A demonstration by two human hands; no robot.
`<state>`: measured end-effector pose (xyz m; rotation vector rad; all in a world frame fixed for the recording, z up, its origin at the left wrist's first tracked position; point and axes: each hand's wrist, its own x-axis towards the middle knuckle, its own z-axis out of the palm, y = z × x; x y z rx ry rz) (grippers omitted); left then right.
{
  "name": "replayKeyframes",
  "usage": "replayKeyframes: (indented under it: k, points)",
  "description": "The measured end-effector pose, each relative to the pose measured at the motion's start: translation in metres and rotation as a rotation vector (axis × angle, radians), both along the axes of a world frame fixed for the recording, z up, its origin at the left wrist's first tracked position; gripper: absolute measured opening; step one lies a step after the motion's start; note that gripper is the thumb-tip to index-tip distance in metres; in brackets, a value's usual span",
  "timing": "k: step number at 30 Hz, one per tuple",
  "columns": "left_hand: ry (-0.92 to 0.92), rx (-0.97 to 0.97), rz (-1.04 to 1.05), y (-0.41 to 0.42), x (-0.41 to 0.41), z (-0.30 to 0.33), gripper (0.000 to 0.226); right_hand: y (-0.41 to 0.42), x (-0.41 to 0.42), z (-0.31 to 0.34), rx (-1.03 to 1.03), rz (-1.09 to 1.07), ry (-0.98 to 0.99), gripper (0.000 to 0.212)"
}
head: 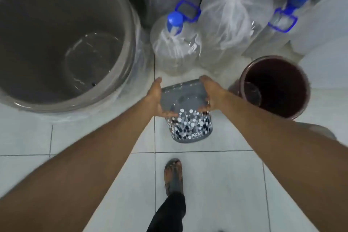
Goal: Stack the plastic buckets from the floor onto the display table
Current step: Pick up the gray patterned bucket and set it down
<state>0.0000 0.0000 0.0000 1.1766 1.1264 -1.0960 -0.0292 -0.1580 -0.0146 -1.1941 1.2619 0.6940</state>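
A small grey plastic bucket [190, 126] with a pattern of white, grey and black dots is in the middle of the view, above the white tiled floor. My left hand [157, 98] grips its left rim and my right hand [208, 94] grips its right rim. A dark maroon bucket [276, 86] stands on the floor to the right. To the left stands a very large grey bucket [56, 43] wrapped in clear plastic. The display table is out of view.
Large clear water jugs [175, 43] with blue caps, wrapped in plastic bags, stand in a row behind the buckets. My sandalled foot [173, 175] is on the floor tiles [216, 184] below the held bucket.
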Motion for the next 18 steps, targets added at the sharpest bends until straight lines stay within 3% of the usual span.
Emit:
replayKeyframes:
  k: [3, 6, 9, 11, 13, 16, 18]
  points:
    - [-0.019, 0.058, -0.028, 0.001, 0.016, -0.044, 0.066, 0.003, 0.025, -0.039, -0.073, -0.004, 0.086, 0.069]
    - [-0.027, 0.114, -0.021, 0.000, 0.018, -0.079, 0.062, 0.006, 0.036, -0.066, -0.107, -0.008, 0.136, 0.055]
    - [-0.029, 0.057, -0.013, -0.004, 0.021, -0.089, 0.035, 0.005, 0.038, -0.075, -0.108, -0.011, 0.152, 0.044]
    - [0.008, 0.051, -0.072, -0.006, 0.019, -0.087, 0.039, 0.001, 0.031, -0.076, -0.086, -0.021, 0.189, 0.052]
    - [0.013, 0.082, -0.134, -0.006, 0.010, -0.080, 0.043, -0.002, 0.015, -0.074, -0.091, -0.065, 0.198, 0.046]
    - [-0.035, 0.161, -0.100, -0.001, -0.014, -0.074, 0.035, -0.007, -0.022, -0.082, -0.137, -0.239, 0.191, 0.030]
    - [-0.081, 0.223, -0.043, 0.007, -0.033, -0.082, 0.045, -0.005, -0.047, -0.087, -0.121, -0.321, 0.193, 0.039]
